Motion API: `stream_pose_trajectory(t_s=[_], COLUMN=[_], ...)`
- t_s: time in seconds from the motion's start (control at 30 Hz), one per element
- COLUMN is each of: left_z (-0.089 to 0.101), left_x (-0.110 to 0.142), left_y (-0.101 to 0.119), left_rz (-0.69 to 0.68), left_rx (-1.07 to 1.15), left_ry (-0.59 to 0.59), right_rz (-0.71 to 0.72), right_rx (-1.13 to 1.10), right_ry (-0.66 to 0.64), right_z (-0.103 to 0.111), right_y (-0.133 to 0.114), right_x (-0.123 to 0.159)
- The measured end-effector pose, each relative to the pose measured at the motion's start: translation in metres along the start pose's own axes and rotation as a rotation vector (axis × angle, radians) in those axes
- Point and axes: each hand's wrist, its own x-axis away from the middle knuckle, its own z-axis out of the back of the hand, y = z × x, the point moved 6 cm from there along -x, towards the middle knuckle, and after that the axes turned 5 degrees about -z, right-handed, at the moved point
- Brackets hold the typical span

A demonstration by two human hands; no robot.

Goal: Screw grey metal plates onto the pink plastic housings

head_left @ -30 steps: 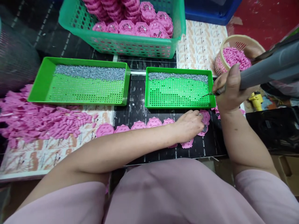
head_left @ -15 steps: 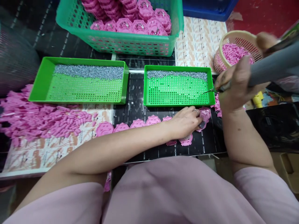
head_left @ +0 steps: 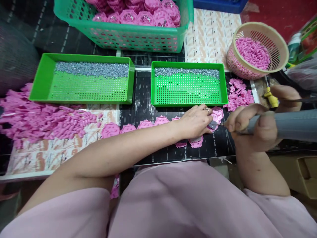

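My left hand (head_left: 195, 121), with a ring on one finger, is closed at the edge of a round pink plastic part (head_left: 218, 115) on the table. A small dark grey piece (head_left: 212, 125) sits on that part beside my fingertips. My right hand (head_left: 247, 117) wraps round a grey electric screwdriver (head_left: 297, 124), held nearly level. Its thin bit points left and reaches the dark piece; whether a screw is on the tip I cannot tell. More round pink parts (head_left: 145, 124) lie in a row, partly hidden under my left forearm. Another pink part (head_left: 196, 142) lies just below my left hand.
Two green trays (head_left: 131, 86) (head_left: 189, 105) hold small silver screws. Behind them stands a green basket (head_left: 138, 38) of stacked pink parts. A cream basket (head_left: 279, 62) holds small pink pieces. Loose pink pieces lie at left (head_left: 37, 119) and right (head_left: 239, 96). A yellow-handled tool (head_left: 270, 98) lies at right.
My right hand has brought the screwdriver down and toward me, from over the right tray to the pink part. My left hand stays on that part. The view has shifted slightly.
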Motion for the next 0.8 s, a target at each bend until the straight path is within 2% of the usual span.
stream_pose_trajectory(t_s=[0.13,0.37,0.53,0.6,0.73,0.8], left_z=[0.0,0.002,0.002,0.002,0.001,0.001], left_x=[-0.002,-0.002,-0.004,-0.005,-0.005,-0.005], left_y=[0.001,0.001,0.002,0.001,0.002,0.002], left_rz=[0.013,0.018,0.022,0.024,0.016,0.016], left_rx=[0.0,0.002,0.01,0.014,0.011,-0.003], left_ry=[-0.003,-0.011,-0.009,0.005,-0.003,-0.023], right_rz=[0.02,0.006,-0.057,-0.064,-0.004,-0.023], right_rx=[-0.033,-0.044,0.029,0.061,0.013,0.006], right_ry=[-0.047,-0.001,-0.188,-0.215,-0.216,-0.15], right_z=[-0.003,-0.003,-0.006,-0.006,-0.006,0.0], right_y=[0.007,0.007,0.02,0.024,0.011,0.004], right_x=[0.002,0.003,0.009,0.013,0.008,-0.006])
